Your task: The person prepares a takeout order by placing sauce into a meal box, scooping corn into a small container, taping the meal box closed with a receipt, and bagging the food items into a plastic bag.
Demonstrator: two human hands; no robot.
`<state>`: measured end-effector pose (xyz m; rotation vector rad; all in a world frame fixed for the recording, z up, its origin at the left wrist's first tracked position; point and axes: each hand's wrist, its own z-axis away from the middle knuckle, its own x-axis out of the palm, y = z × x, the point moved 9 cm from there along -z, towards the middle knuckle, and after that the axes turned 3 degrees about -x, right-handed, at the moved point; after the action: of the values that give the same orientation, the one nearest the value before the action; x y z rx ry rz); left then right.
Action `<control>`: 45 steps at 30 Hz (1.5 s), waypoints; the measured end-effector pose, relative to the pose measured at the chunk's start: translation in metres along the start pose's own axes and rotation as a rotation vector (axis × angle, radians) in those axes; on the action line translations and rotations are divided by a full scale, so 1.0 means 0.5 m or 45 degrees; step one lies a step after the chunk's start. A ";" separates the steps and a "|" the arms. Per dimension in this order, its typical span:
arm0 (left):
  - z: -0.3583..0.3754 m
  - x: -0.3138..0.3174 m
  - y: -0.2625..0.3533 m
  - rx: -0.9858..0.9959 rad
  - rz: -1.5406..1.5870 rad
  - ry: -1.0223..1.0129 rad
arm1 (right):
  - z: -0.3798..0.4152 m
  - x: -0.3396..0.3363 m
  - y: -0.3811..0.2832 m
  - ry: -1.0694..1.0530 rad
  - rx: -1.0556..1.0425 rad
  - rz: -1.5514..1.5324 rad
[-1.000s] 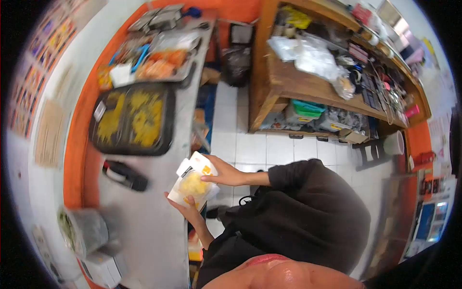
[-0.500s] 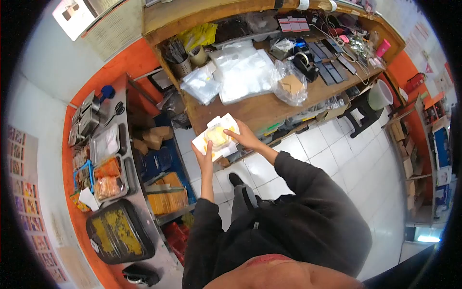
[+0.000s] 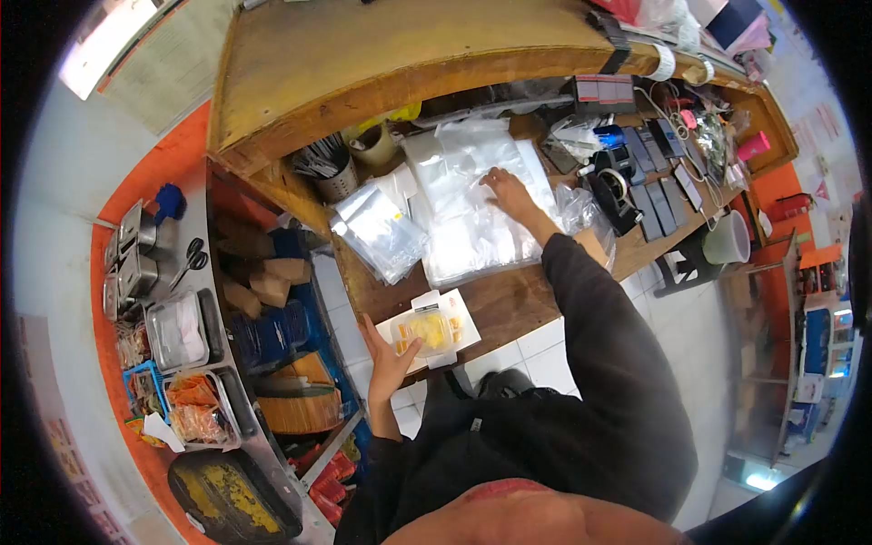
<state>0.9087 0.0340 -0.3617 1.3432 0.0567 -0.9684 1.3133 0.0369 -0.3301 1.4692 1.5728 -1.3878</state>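
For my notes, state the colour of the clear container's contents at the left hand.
The contents are yellow, best seen in the head view.

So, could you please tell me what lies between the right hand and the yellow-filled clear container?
The near part of the clear plastic bags, then an edge of the white card, as the head view shows.

Small takeaway-food shop, back-of-counter packing area, by the look of it. Metal surface (image 3: 193, 222) carries wrapped orange food (image 3: 195, 392), a black tray (image 3: 289, 509) with yellow food in it and scissors (image 3: 190, 261). Wooden surface (image 3: 536, 295) has stacked clear plastic bags (image 3: 481, 218), a tape dispenser (image 3: 613, 195) and rows of phones (image 3: 658, 207).
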 end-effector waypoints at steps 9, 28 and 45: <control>-0.048 -0.019 0.288 0.178 0.208 -0.151 | -0.001 -0.178 -0.095 0.078 0.616 -1.325; 0.285 0.305 0.528 0.280 1.835 -0.220 | 0.315 -0.336 0.058 -0.426 0.309 -1.770; 0.594 0.277 0.358 -0.441 1.023 1.170 | 0.387 -0.067 0.165 -0.918 -0.373 0.755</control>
<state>0.9624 -0.3039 -0.2123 1.2179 0.3357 0.3597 1.3535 -0.1656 -0.3815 0.9706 0.7553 -1.0867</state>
